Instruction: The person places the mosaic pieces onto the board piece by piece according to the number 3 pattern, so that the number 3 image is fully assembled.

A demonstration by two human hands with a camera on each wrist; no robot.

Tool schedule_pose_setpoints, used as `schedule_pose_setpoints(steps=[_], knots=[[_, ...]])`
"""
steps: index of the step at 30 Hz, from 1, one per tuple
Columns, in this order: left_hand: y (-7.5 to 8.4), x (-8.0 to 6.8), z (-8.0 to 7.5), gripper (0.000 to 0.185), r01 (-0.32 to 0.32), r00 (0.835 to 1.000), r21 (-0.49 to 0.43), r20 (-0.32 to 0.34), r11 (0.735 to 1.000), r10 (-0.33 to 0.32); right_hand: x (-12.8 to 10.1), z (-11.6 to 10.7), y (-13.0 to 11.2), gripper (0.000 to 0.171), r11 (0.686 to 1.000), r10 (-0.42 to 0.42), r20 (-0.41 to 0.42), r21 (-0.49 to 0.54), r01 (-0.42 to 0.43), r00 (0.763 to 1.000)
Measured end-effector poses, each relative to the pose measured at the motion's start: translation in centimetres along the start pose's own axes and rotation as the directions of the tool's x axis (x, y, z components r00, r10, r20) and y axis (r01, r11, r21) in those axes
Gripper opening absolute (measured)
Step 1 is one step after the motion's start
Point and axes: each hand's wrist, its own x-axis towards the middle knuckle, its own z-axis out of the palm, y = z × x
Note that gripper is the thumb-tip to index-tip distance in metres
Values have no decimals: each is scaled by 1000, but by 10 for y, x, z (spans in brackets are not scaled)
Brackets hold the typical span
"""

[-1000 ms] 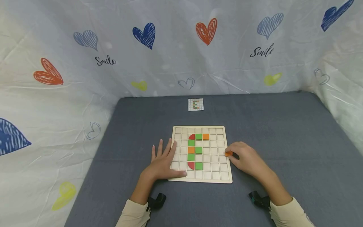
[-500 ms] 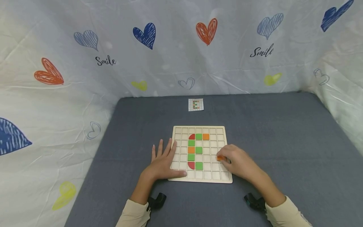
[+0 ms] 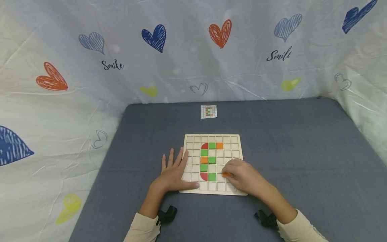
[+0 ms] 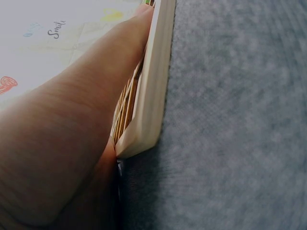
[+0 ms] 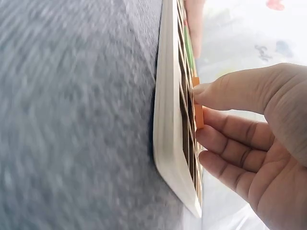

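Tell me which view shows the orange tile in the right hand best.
The right wrist view: the orange tile is pinched edge-on between thumb and fingers of the right hand, just above the wooden board. The head view shows only an orange sliver. The left wrist view misses it.

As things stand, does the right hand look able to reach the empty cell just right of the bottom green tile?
Probably yes: the right hand holds the orange tile right beside the bottom green tile, nothing lies between them, and the left hand rests on the board's left edge.
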Motion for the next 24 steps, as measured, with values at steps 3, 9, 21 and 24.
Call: schedule_pose_setpoints(steps=[3, 9, 21, 24], knots=[[0, 0, 1, 120, -3, 1000, 3, 2, 1000, 3, 1, 3, -3, 9, 1000, -17, 1, 0, 17, 1000], [-1, 0, 1, 120, -8, 1000, 6, 3, 1000, 8, 5, 7, -7, 9, 998, -58, 7, 13, 58, 998], [0, 0, -1, 120, -7, 1000, 11, 3, 1000, 7, 5, 10, -13, 7, 997, -67, 22, -24, 68, 997], [0, 0, -1, 120, -9, 1000, 13, 2, 1000, 9, 5, 11, -13, 8, 997, -81, 13, -10, 81, 997]])
